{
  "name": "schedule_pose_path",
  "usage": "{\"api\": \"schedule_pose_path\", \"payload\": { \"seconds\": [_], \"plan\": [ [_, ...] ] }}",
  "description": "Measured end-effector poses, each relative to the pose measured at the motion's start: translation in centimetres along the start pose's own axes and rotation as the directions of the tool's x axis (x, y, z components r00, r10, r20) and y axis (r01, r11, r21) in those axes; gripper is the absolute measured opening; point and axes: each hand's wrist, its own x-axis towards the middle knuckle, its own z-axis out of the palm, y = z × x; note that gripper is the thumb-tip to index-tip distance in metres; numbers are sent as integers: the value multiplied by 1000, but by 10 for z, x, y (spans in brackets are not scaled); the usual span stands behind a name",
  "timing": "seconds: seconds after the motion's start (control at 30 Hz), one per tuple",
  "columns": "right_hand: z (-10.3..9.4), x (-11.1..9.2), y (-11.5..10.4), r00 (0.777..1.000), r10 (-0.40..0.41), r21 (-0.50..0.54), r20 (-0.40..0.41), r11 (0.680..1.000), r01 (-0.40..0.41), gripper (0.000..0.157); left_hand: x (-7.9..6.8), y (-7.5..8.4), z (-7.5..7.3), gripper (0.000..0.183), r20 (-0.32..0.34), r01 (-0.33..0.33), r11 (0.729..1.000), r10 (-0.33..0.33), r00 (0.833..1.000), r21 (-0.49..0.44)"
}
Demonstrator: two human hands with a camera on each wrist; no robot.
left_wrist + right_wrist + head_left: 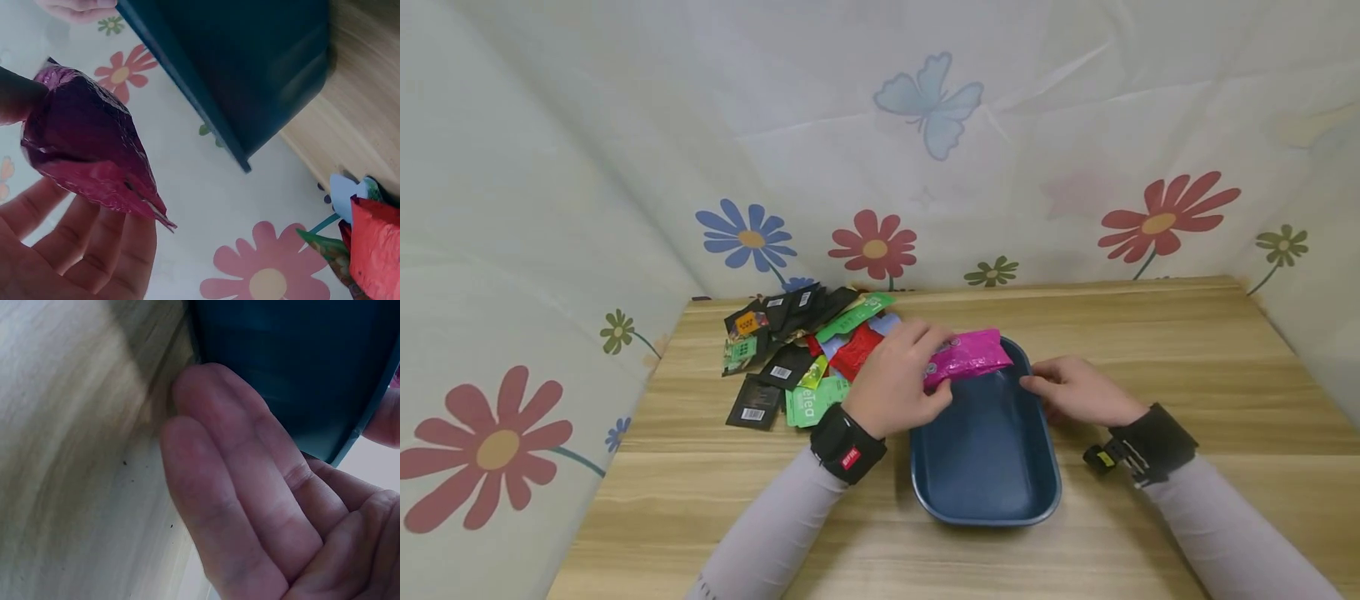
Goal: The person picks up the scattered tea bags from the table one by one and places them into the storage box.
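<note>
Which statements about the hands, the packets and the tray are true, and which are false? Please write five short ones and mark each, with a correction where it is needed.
1. The left hand holds the pink packet. True.
2. The packet pile lies to the left of the tray. True.
3. The tray is white. False: it is dark blue.
4. The right hand holds a spoon. False: it holds the tray.
5. The tray stands on top of the packet pile. False: it stands on the table, beside the packet pile.
</note>
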Motion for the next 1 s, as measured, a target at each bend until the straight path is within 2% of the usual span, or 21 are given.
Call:
{"api": "schedule_pose_path", "payload": {
  "seconds": [0.1,0.17,0.3,0.4,0.57,0.67,0.77,0.83,0.9,0.97,1.0],
  "plan": [
    [0,0,-1,1000,-11,-7,-3,1000,11,34,2,-2,4,63,23,-21,1000,21,1000,-1],
    [0,-1,-1,1000,-21,-7,-5,1000,21,34,3,-4,7,71,43,-28,1000,28,999,0],
    [-1,-1,-1,999,-32,1,-10,999,32,32,3,-5,12,112,116,17,999,-21,993,35],
    [-1,-2,-3,1000,-22,-4,-10,1000,22,32,1,-5,10,129,176,65,996,-75,982,65],
    [-1,-4,-6,1000,-19,-16,-1,1000,19,36,-1,-10,6,126,202,114,990,-128,971,80],
    [-1,-4,-7,999,-30,-49,-12,998,30,34,-2,-18,5,122,183,172,979,-190,964,111],
    [-1,-4,-7,999,-39,-101,-35,994,35,32,-3,-30,3,117,151,286,948,-306,940,143],
    [0,-3,-6,998,-46,-127,-44,991,40,31,-4,-38,2,111,127,375,912,-397,909,167],
    [0,-3,-6,997,-51,-139,-50,989,43,31,-5,-46,2,104,110,454,870,-479,871,193],
    [0,-3,-6,997,-55,-145,-52,988,47,32,-6,-52,3,100,97,508,834,-536,839,217],
    [0,-3,-6,997,-57,-148,-54,988,48,32,-6,-55,4,99,94,522,820,-554,827,234]
  ]
}}
